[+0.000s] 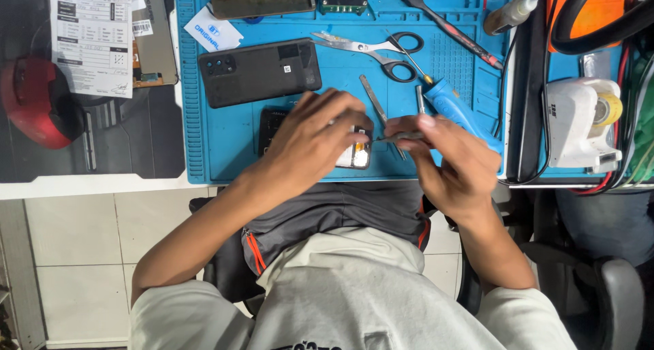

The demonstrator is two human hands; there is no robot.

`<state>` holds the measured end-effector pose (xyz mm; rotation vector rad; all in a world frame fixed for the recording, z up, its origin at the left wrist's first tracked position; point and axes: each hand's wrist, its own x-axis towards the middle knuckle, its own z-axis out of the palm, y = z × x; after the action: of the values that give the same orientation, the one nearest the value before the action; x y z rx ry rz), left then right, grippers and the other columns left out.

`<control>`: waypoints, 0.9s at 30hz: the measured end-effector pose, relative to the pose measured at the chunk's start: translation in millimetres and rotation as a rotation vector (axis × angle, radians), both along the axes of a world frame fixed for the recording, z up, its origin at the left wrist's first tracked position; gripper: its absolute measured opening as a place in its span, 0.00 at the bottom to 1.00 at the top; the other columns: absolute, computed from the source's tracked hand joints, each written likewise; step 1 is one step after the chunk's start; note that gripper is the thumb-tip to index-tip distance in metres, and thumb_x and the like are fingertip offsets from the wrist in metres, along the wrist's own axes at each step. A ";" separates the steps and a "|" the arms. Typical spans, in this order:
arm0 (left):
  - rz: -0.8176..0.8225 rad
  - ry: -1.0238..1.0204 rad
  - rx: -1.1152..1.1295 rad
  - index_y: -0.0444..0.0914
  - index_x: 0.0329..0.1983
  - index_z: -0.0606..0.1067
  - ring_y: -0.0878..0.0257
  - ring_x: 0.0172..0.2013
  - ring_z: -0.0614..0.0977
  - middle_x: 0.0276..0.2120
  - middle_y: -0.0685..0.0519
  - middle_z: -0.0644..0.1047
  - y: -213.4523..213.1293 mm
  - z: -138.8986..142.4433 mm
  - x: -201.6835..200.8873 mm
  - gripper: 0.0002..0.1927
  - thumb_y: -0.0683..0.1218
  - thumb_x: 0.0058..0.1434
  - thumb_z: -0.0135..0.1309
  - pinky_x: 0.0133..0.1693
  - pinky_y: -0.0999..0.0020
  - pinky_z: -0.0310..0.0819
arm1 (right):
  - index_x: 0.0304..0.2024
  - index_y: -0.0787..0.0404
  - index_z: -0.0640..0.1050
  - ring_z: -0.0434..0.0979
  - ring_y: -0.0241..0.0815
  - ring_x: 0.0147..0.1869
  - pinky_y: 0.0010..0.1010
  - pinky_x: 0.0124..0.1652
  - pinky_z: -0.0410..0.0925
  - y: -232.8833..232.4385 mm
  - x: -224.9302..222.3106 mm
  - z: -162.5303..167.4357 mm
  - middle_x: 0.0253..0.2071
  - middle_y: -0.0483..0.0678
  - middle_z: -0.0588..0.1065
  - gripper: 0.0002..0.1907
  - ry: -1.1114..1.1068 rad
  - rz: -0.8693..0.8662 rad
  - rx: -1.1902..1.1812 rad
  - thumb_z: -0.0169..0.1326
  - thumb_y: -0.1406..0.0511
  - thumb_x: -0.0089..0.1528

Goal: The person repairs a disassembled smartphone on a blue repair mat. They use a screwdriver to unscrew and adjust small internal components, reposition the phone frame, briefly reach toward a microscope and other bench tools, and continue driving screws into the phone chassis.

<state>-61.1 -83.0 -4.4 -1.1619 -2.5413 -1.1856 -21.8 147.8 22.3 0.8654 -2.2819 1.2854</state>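
— What sits at the far left of the frame?

— A rounded red plastic object (34,101) on the dark tabletop, with a white printed paper form (92,40) above it in the upper left.

— And on the blue rubber work mat (225,146)?

— A black rectangular phone back cover (259,71) lies upper centre-left. Just below it the left hand (310,146) presses down, fingers curled together, on a dark opened phone body (354,156) at the frame's centre.

— The other hand?

— The right hand (456,166), right of centre, pinches what looks like thin metal tweezers (395,137), tips pointing at the phone; motion blur makes that uncertain.

— Beyond them?

— Black-handled steel scissors (381,50) and a blue-handled screwdriver (456,108) lie above the hands; a white tape dispenser (575,122) stands at the right edge.
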 end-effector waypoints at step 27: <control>-0.042 -0.073 -0.292 0.32 0.64 0.69 0.51 0.60 0.70 0.60 0.47 0.71 -40.4 -20.9 3.9 0.40 0.58 0.54 0.65 0.60 0.50 0.64 | 0.48 0.63 0.80 0.76 0.60 0.52 0.42 0.50 0.74 -4.7 -6.1 -2.9 0.39 0.59 0.78 0.21 0.000 -0.050 0.156 0.64 0.79 0.53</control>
<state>-57.2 -123.4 -25.3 -1.2551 -2.8310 -0.9004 -27.9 143.1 19.4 0.8532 -2.4129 1.0979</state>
